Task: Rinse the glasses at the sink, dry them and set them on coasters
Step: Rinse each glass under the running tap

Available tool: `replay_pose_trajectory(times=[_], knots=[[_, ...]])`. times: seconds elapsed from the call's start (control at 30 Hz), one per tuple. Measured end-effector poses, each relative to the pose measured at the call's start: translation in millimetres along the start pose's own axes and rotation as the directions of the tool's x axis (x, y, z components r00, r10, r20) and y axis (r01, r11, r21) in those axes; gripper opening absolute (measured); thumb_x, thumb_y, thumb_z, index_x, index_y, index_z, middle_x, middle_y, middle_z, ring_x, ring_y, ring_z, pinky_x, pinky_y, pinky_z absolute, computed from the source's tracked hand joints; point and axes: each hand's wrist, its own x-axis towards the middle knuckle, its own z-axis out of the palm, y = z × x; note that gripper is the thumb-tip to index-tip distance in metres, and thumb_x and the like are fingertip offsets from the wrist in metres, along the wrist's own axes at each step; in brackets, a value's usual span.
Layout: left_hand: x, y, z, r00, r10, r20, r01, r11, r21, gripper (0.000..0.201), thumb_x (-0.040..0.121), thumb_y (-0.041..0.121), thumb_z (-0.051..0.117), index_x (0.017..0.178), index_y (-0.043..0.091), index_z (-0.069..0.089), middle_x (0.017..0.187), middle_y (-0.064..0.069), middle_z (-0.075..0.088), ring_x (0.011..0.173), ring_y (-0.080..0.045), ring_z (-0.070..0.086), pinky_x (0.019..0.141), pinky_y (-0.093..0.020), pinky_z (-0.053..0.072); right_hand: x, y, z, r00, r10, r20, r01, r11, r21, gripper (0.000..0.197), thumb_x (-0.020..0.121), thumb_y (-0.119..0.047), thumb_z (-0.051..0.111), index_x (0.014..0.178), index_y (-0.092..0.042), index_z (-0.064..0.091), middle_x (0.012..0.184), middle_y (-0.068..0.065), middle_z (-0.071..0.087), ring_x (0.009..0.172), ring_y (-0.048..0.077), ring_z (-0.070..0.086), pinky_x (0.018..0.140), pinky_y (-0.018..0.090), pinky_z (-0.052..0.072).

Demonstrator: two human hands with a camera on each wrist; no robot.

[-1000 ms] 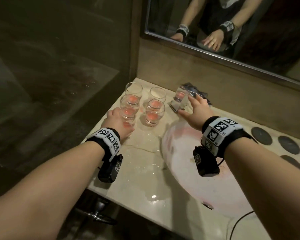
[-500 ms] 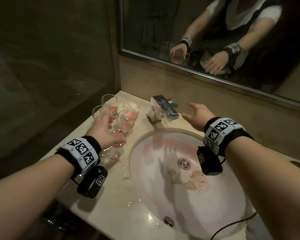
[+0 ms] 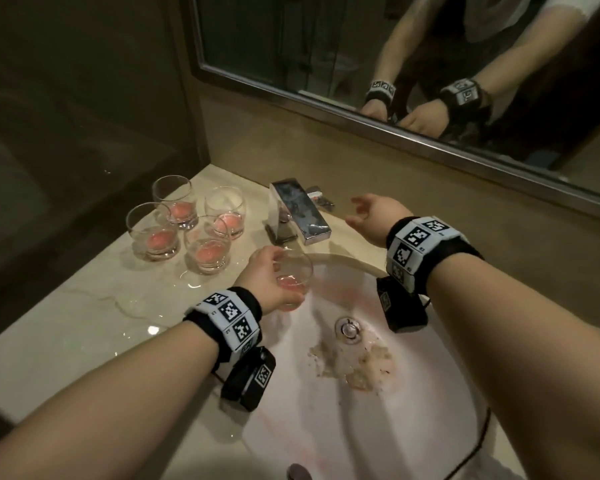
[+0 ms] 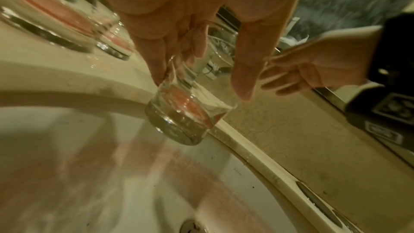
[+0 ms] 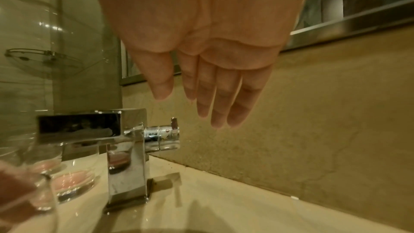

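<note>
My left hand (image 3: 267, 277) is wrapped around a glass (image 3: 293, 277), fingers and thumb curled about its wall, holding it over the far left edge of the sink (image 3: 430, 393) just near of the chrome tap (image 3: 297, 211). A little pink liquid sits in the bottom of it; from my left wrist the glass (image 4: 186, 112) looks tilted, its thick base hanging above the basin rim. My right hand (image 3: 374, 214) hovers empty to the right of the tap, fingers (image 5: 215, 95) loosely straight and pointing down toward the tap's side lever (image 5: 162, 136), not touching it. Four more glasses (image 3: 187, 225) stand upright in a close cluster on the surface (image 3: 84, 306) at the far left, each with pink liquid at the bottom. The surface is wet near them, with a puddle spreading toward my left wrist. Pinkish-brown residue (image 3: 357, 365) lies in the basin just near of the drain (image 3: 347, 328). A mirror (image 3: 326, 46) runs along the far wall.
</note>
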Motion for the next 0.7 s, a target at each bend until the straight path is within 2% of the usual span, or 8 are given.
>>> replay_pose_trajectory(times=[0.13,0.3,0.37,0.43,0.57,0.63,0.7], knots=[[19,-1,12,0.998,0.048,0.051,-0.048,0.999,-0.001,0.098,0.058,0.022,0.088,0.139,0.012,0.033,0.136,-0.005,0.043,0.121,-0.016,0.047,0.105,-0.033,0.040,31,-14,7,0.999,-0.030,0.017,0.029,1.000,0.004,0.054,0.096,-0.032,0.051,0.146,-0.020,0.033,0.143,0.003,0.048,0.129,0.021,0.046,0.106,0.032,0.035],[33,-8,21,0.993,0.076,0.088,-0.078,0.997,0.014,0.099,0.056,0.029,0.088,0.138,0.018,0.033,0.137,-0.001,0.045,0.122,-0.015,0.048,0.106,-0.038,0.040,58,-17,19,0.998,-0.052,0.029,0.053,0.998,-0.035,0.039,0.095,-0.032,0.053,0.134,-0.026,0.052,0.132,-0.003,0.059,0.119,0.018,0.055,0.097,0.028,0.040],[37,-12,22,0.992,0.091,0.092,-0.093,0.996,0.016,0.098,0.056,0.030,0.088,0.137,0.019,0.033,0.136,0.000,0.045,0.122,-0.014,0.048,0.106,-0.038,0.040,63,-16,22,0.999,-0.048,0.016,0.049,0.998,-0.041,0.036,0.096,-0.030,0.053,0.132,-0.027,0.055,0.130,-0.003,0.060,0.118,0.019,0.055,0.099,0.029,0.041],[40,-14,22,0.990,0.107,0.091,-0.109,0.994,0.019,0.098,0.058,0.027,0.088,0.138,0.017,0.033,0.137,-0.001,0.043,0.122,-0.014,0.047,0.107,-0.036,0.038,68,-16,23,0.999,-0.047,0.007,0.048,0.998,-0.042,0.034,0.096,-0.026,0.053,0.130,-0.026,0.057,0.129,-0.002,0.061,0.117,0.019,0.056,0.100,0.030,0.043],[44,-13,20,0.984,0.135,0.114,-0.136,0.991,0.001,0.094,0.059,0.024,0.088,0.136,0.017,0.034,0.135,0.002,0.042,0.122,-0.010,0.046,0.107,-0.029,0.037,77,-12,22,0.998,-0.056,0.001,0.056,0.998,-0.021,0.032,0.095,-0.023,0.055,0.126,-0.026,0.060,0.125,-0.004,0.063,0.114,0.016,0.058,0.091,0.021,0.040],[45,-11,19,0.983,0.139,0.117,-0.140,0.990,-0.002,0.092,0.060,0.022,0.088,0.135,0.015,0.034,0.133,0.003,0.041,0.118,-0.007,0.044,0.103,-0.021,0.034,81,-10,22,0.999,-0.054,0.004,0.054,0.999,0.005,0.031,0.096,-0.024,0.055,0.126,-0.026,0.061,0.125,-0.005,0.063,0.114,0.013,0.057,0.086,0.017,0.037],[47,-10,18,0.983,0.146,0.115,-0.147,0.989,-0.004,0.090,0.061,0.021,0.087,0.134,0.015,0.035,0.132,0.003,0.041,0.114,-0.005,0.044,0.099,-0.018,0.033,84,-8,21,0.998,-0.055,0.013,0.055,0.998,0.018,0.031,0.096,-0.024,0.055,0.126,-0.026,0.061,0.125,-0.005,0.064,0.114,0.013,0.057,0.088,0.017,0.037]])
